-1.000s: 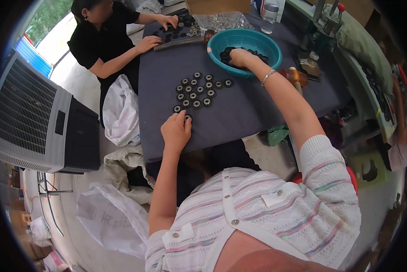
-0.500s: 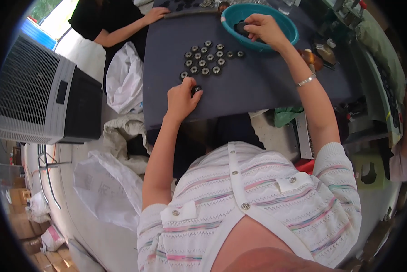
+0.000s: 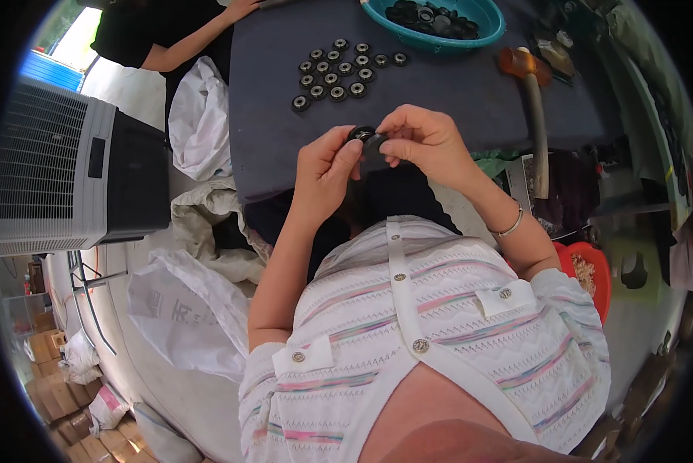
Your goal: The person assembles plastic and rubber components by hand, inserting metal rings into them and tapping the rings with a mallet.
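Close to the table's near edge, my left hand [image 3: 325, 168] pinches a small black wheel with a metal centre [image 3: 360, 133]. My right hand [image 3: 430, 145] has thumb and fingers closed on a dark round cap [image 3: 375, 144], held right against the wheel. Beyond my hands, several black rings with metal bearing centres [image 3: 331, 79] lie in loose rows on the dark tabletop [image 3: 273, 147]. A teal basin [image 3: 433, 42] at the far side holds a heap of black round parts [image 3: 443, 21].
To the right lies a mallet [image 3: 533, 92] with an orange head, its handle pointing toward me. A person's arm [image 3: 196, 37] rests at the far left table edge. White sacks [image 3: 199, 116] and a large air cooler [image 3: 76, 154] stand left; a red basin [image 3: 597, 270] sits right.
My right hand has come from the teal basin back to my left hand, bringing a dark cap. My left hand has moved slightly right and turned its wheel up; the view has shifted.
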### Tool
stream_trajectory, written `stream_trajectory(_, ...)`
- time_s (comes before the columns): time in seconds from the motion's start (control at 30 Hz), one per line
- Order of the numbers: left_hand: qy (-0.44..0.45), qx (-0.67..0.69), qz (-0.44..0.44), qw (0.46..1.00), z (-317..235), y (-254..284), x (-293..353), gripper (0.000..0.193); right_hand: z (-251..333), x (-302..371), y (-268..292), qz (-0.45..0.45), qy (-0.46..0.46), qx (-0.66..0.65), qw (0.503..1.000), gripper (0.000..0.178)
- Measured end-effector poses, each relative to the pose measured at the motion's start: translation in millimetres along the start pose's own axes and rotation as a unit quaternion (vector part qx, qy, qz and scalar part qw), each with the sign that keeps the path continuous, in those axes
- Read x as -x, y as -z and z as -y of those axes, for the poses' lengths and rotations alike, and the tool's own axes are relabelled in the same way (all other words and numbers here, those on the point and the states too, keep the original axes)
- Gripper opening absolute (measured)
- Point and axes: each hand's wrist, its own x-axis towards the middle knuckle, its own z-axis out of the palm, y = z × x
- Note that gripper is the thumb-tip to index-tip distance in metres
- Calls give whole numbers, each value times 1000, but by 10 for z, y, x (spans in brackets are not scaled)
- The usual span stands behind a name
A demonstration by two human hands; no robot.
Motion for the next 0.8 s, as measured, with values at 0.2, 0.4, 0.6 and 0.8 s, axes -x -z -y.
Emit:
stream_trajectory(0.2,-50,27,6,998,-97,-47,127,22,85,91,-33,16,35,44,998,15)
stream_trajectory(0.4,-108,-17,5,994,-163,-71,185,24,148,156,-110,-16,45,-51,998,14)
stream_trajectory(0.6,-186,-133,6,974,-228,-109,236,21,172,228,-80,34,63,-5,997,20)
stream_trajectory(0.8,-263,-178,-28,948,-259,-103,243,24,224,240,-130,29,153,54,986,21)
